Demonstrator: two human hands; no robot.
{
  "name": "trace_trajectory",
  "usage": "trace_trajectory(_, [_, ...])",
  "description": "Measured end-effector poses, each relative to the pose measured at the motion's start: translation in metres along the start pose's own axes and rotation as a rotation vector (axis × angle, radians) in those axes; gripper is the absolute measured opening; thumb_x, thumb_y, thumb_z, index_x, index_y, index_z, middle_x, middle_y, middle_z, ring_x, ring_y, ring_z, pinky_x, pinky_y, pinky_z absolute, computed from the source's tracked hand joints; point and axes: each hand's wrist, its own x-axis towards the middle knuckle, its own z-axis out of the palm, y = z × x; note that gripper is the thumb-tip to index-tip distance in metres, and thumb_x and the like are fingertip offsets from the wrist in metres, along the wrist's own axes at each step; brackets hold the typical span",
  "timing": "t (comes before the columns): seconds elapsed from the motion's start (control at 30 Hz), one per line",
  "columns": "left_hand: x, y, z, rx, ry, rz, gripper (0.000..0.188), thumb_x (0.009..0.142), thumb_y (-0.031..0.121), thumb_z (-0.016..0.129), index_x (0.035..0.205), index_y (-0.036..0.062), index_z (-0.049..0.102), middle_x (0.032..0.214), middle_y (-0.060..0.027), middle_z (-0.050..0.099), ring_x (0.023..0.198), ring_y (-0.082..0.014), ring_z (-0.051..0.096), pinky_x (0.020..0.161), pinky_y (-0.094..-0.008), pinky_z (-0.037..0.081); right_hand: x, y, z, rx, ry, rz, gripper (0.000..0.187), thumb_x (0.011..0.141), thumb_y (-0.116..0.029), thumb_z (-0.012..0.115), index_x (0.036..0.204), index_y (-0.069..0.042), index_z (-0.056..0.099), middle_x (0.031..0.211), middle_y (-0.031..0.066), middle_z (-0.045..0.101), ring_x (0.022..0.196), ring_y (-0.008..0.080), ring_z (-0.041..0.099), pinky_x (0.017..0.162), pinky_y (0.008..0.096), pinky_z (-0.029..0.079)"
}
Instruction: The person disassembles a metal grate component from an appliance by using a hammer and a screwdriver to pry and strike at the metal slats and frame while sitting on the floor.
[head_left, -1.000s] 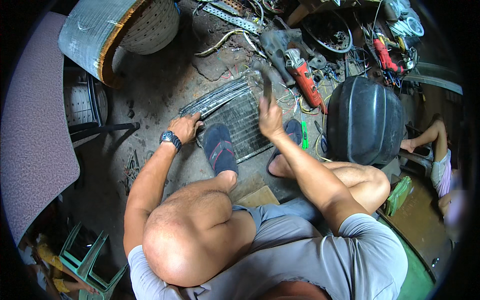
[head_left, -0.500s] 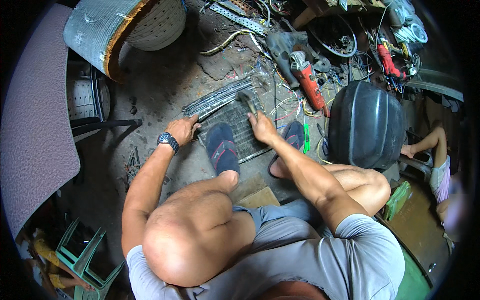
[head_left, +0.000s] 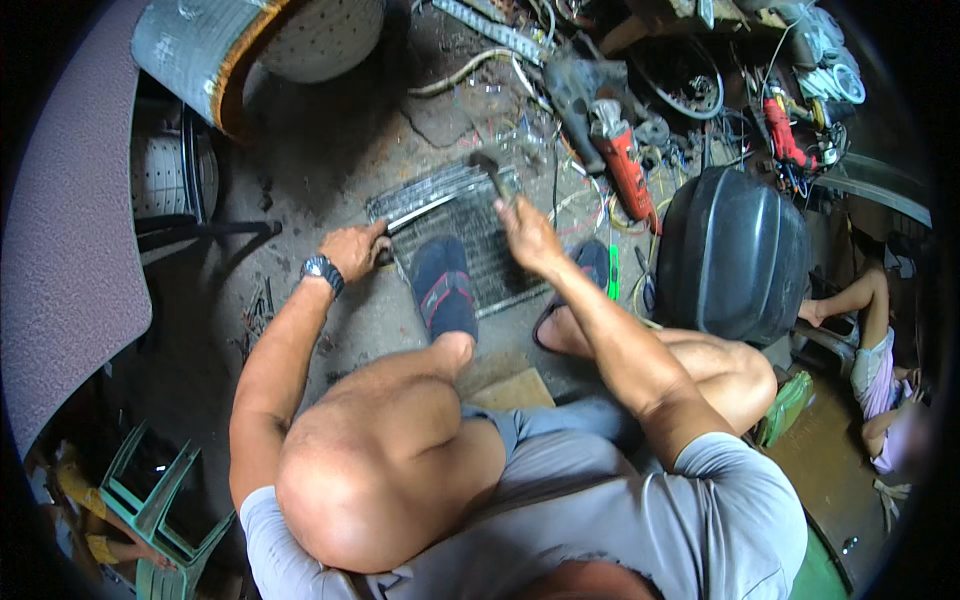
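Note:
My right hand [head_left: 530,236] is closed round the handle of a hammer [head_left: 486,159], whose head is above the far part of a finned metal panel, like a radiator core [head_left: 490,250]. In my closed left hand [head_left: 350,253], at the panel's left edge, is a thin pale metal bar [head_left: 420,213] that slants across the fins. The hand hides its near end. My left shoe [head_left: 443,285] presses on the panel, while my right shoe [head_left: 590,265] stands at its right edge.
Right of the panel lie a red angle grinder [head_left: 625,170], a green cutter [head_left: 614,272] and a large black plastic case [head_left: 735,255]. Wires and scrap litter the far floor. A perforated drum [head_left: 325,40] stands far left. Another person [head_left: 880,370] sits at the right.
The hammer head has moved up and away from the panel. My left hand has shifted slightly left with the metal bar, and the whole view has tilted a little.

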Motion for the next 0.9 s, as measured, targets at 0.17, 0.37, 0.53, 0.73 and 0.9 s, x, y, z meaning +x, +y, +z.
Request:
trace_trajectory(0.17, [-0.012, -0.010, 0.004, -0.036, -0.005, -0.011, 0.033, 0.106, 0.038, 0.050, 0.118, 0.0088, 0.057, 0.107, -0.0227, 0.072, 0.101, -0.0462, 0.067, 0.084, -0.0585, 0.053, -0.020, -0.038, -0.008, 0.183, 0.245, -0.210, 0.043, 0.108, -0.041, 0.051, 0.119, 0.001, 0.053, 0.093, 0.0352, 0.066, 0.089, 0.0540, 0.067, 0.072, 0.0576, 0.049])
trace_trajectory(0.37, [0.011, -0.003, -0.010, -0.026, -0.003, -0.004, 0.032, 0.106, 0.039, 0.050, 0.118, 0.0102, 0.058, 0.106, -0.0227, 0.072, 0.102, -0.0459, 0.067, 0.085, -0.0587, 0.052, 0.009, 0.022, 0.011, -0.107, 0.028, -0.040, 0.045, 0.108, -0.043, 0.049, 0.113, 0.001, 0.058, 0.085, 0.0318, 0.066, 0.084, 0.0543, 0.065, 0.072, 0.0571, 0.049])
trace_trajectory(0.53, [-0.015, -0.013, -0.005, -0.053, -0.004, -0.023, 0.031, 0.106, 0.037, 0.050, 0.120, 0.0107, 0.059, 0.104, -0.0242, 0.072, 0.100, -0.0468, 0.067, 0.087, -0.0584, 0.051, -0.012, -0.042, -0.012, 0.115, 0.255, -0.200, 0.040, 0.108, -0.039, 0.053, 0.117, -0.001, 0.056, 0.083, 0.0306, 0.067, 0.085, 0.0550, 0.065, 0.071, 0.0573, 0.050])
trace_trajectory(0.73, [-0.001, -0.008, -0.011, -0.043, -0.027, -0.014, 0.032, 0.106, 0.036, 0.050, 0.122, 0.0096, 0.060, 0.105, -0.0238, 0.072, 0.100, -0.0476, 0.066, 0.083, -0.0581, 0.051, 0.003, 0.017, 0.023, -0.193, -0.133, -0.037, 0.039, 0.107, -0.039, 0.053, 0.112, 0.000, 0.058, 0.088, 0.0341, 0.068, 0.086, 0.0559, 0.066, 0.071, 0.0607, 0.050])
trace_trajectory(0.9, [-0.027, -0.027, -0.001, -0.042, -0.040, -0.056, 0.031, 0.106, 0.036, 0.050, 0.122, 0.0121, 0.060, 0.107, -0.0218, 0.072, 0.102, -0.0449, 0.067, 0.086, -0.0575, 0.053, -0.012, -0.054, -0.006, 0.105, 0.141, -0.182, 0.044, 0.107, -0.042, 0.054, 0.109, 0.001, 0.058, 0.074, 0.0315, 0.064, 0.075, 0.0550, 0.065, 0.064, 0.0597, 0.048])
